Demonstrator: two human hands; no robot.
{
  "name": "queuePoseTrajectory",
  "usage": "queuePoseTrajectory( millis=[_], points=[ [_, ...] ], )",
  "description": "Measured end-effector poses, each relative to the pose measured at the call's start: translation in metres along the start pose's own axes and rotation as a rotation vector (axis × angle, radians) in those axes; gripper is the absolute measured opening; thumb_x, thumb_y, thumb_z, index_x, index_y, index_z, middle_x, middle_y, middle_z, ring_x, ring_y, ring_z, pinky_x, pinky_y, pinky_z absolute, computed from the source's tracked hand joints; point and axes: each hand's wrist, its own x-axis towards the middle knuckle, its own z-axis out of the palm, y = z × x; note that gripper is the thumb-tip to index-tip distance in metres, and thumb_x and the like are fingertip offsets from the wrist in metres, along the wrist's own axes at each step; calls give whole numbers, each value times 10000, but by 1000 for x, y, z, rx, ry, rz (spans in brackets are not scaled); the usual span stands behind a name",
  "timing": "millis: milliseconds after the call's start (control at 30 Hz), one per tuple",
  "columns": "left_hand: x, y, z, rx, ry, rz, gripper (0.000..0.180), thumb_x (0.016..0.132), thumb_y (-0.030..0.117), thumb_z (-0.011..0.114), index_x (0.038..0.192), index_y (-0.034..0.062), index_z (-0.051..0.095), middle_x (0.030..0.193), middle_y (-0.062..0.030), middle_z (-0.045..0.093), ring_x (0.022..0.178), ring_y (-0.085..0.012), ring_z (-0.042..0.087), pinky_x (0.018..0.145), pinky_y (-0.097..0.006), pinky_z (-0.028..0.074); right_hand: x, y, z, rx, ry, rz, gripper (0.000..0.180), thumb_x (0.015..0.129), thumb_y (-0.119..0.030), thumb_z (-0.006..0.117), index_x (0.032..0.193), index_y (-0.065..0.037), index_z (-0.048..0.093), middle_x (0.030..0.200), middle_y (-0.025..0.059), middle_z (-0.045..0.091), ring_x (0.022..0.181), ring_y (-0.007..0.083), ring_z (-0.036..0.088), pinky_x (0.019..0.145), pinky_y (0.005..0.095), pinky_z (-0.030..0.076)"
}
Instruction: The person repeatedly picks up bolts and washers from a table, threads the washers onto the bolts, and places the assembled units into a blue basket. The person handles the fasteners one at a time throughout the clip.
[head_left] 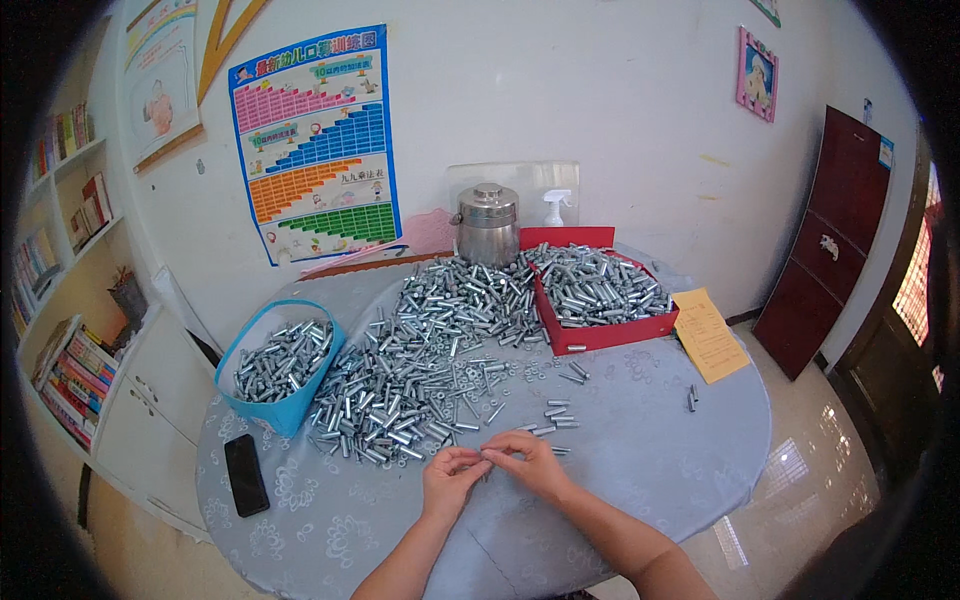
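My left hand [449, 482] and my right hand [530, 466] meet near the front middle of the table, fingertips pinched together. Whatever sits between them is too small and covered to make out. Just beyond the fingers lie several short metal sleeves [557, 411]. A large heap of silvery metal sleeves and bolts [385, 385] spreads behind and left of my hands, with small washers and nuts [470, 372] scattered along its right side.
A blue-rimmed bin [287, 413] of metal parts stands left, a black phone [246, 476] in front of it. At the back are a steel canister [488, 228], a white spray bottle [556, 209], a red box [610, 335] of parts and a yellow paper [709, 337].
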Motion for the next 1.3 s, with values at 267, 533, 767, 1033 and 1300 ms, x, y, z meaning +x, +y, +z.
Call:
queuePoseTrajectory(
  millis=[267,533,767,1033,1300],
  points=[
    [-3,5,-1,157,44,145,352,737,23,675,1072,38,566,804,-40,624,676,-55,560,595,-180,448,18,0,-22,-197,128,176,210,774,-164,633,948,-49,648,864,97,644,789,205,618,682,303,475],
    [5,1,-8,168,99,162,261,747,32,669,1001,40,613,790,-21,617,704,-54,553,612,-191,452,84,66,-96,-737,149,357,250,671,-253,702,847,-78,675,752,77,659,692,187,633,644,300,487],
    [5,3,-9,160,93,173,249,748,29,666,990,24,611,791,-29,628,709,-55,560,607,-194,454,94,71,-99,-759,90,448,245,609,-294,738,743,-100,674,711,71,654,672,208,631,633,326,489],
    [4,4,-8,61,103,147,219,755,20,659,958,-7,583,776,-56,631,698,-88,588,607,-201,472,100,62,-94,-834,51,439,216,621,-268,732,722,-87,671,698,92,647,660,219,624,634,338,484],
    [6,9,-16,-232,133,-30,211,778,-5,619,965,-50,531,856,-135,614,756,-173,620,683,-263,540,73,24,-61,-460,66,294,198,719,-224,688,799,-44,665,732,61,652,686,154,612,661,277,478]
  ],
)
